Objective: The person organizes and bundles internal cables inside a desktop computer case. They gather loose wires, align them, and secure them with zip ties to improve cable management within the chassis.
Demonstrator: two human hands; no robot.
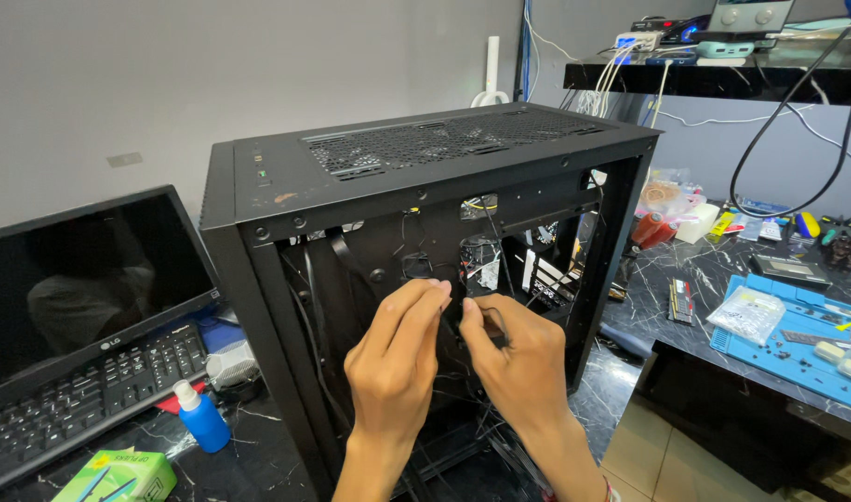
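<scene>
An open black computer case (286, 177) stands upright on a dark marble table (704, 265), its side panel off and the interior exposed to the near side. Both hands work inside the opening. The left hand (393, 358) has its fingers drawn together in a pinch on a thin black cable (463, 302). The right hand (518, 358) is likewise closed in a pinch on the same cable, just beside the left, with fingertips almost touching.

Progress, as judged: cable work behind the tray is under way. Several black leads (319, 288) hang loose inside the frame, unbundled, so routing appears unfinished. The panel is not refitted.

Clearances: the case frame bounds the hands above and on the left; the right upright is near the right wrist. The interior is crowded with wires, leaving little free room. Outside, a monitor (91, 279) and keyboard (81, 395) sit close on the left, with a blue bottle (202, 418) near the case's front corner. A blue work mat (797, 344) with small parts lies well apart on the right.
</scene>
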